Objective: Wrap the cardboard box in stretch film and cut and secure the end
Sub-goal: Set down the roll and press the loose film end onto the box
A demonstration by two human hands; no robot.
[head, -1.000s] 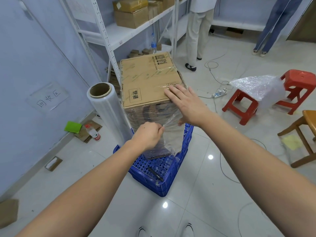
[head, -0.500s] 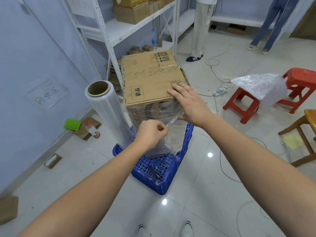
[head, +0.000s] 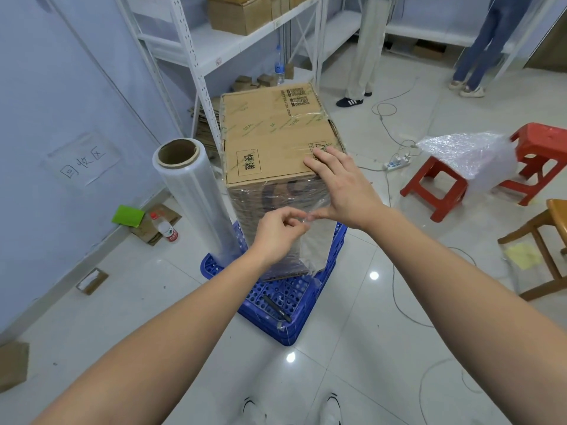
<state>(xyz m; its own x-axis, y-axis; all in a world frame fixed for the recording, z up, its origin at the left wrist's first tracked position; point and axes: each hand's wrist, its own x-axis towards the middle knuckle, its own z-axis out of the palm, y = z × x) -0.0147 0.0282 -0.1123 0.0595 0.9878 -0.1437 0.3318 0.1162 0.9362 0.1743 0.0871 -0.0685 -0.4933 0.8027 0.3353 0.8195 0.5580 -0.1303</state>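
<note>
Head view, frame centre: your left hand (head: 277, 233) pinches the film tail (head: 316, 237); right hand (head: 340, 185) flat on the cardboard box (head: 273, 139). Smooth it down taut.

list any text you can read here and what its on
"快递": boxed stamp on top of the box.
"SEAL": faint repeated print on the tape across the box top.
"回收区": handwritten wall sign.
Codes and fine print at the box's far end, and the bottle label: too small to read.

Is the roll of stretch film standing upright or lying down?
Upright. The stretch film roll stands on end beside the cardboard box, open core facing up.
</note>
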